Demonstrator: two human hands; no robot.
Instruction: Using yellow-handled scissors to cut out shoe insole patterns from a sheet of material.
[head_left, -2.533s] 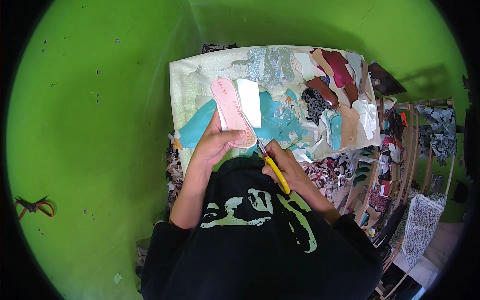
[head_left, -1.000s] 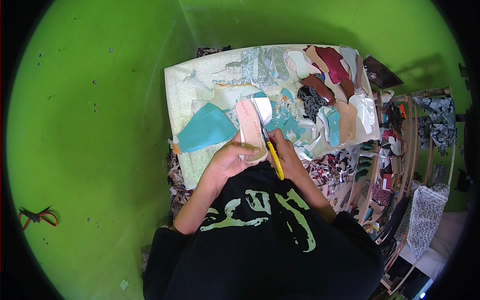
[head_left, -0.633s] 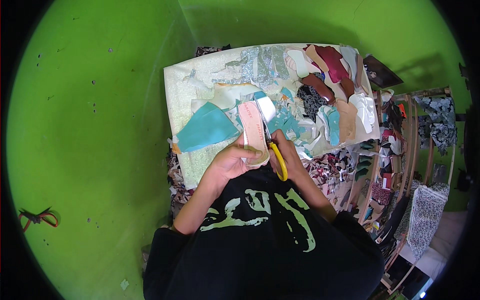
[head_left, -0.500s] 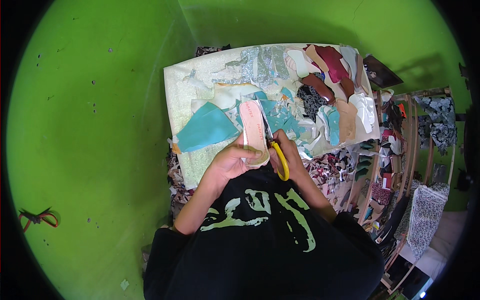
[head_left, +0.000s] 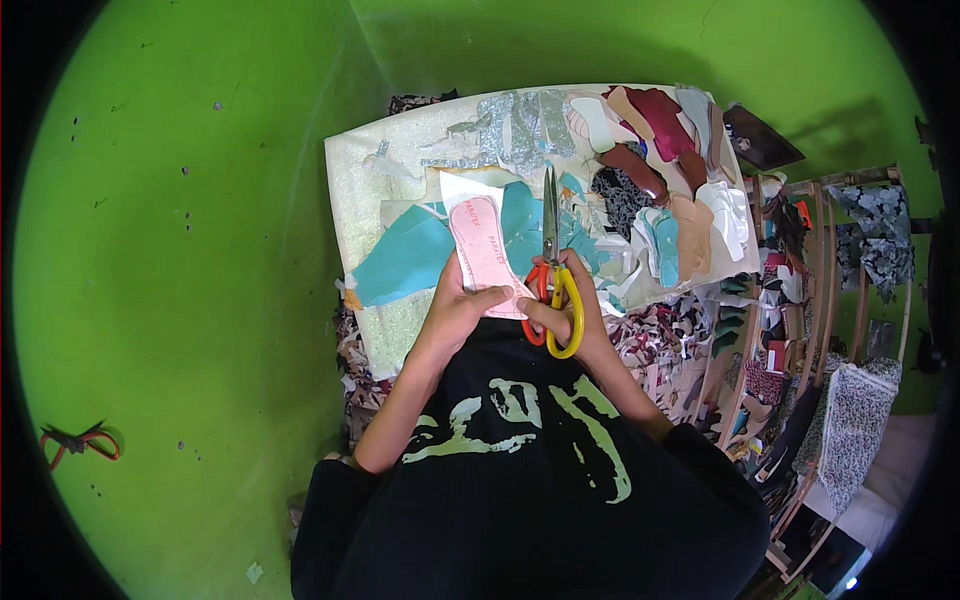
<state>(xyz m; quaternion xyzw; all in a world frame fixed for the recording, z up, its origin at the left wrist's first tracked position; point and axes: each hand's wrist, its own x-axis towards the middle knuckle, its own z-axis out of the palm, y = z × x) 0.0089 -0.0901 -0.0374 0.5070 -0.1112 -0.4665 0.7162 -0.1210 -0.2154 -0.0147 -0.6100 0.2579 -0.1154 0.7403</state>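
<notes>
A pink insole-shaped piece (head_left: 482, 245) with a drawn outline along its edge is held upright over the table. My left hand (head_left: 452, 315) grips its lower left side, with the thumb across the front. In my right hand (head_left: 580, 310) is a pair of scissors (head_left: 551, 225) with one red and one yellow handle loop. The blades are together and point away from me, to the right of the pink piece. My right thumb also touches the piece's lower right corner. Bright white material (head_left: 470, 188) shows behind its top; whether it is attached, I cannot tell.
On the pale sparkly table cover (head_left: 375, 160) lie a teal sheet (head_left: 400, 258), teal scraps and silver glitter strips (head_left: 520, 130). Maroon, brown and white cut pieces (head_left: 663, 125) sit at the far right. A wooden rack (head_left: 820, 300) with materials stands right; green walls (head_left: 230, 200) enclose the table.
The scissors have come away from the pink piece's right edge and now point upright with the red loop showing. The piece has shifted left and tilted, and my right thumb has come onto its corner.
</notes>
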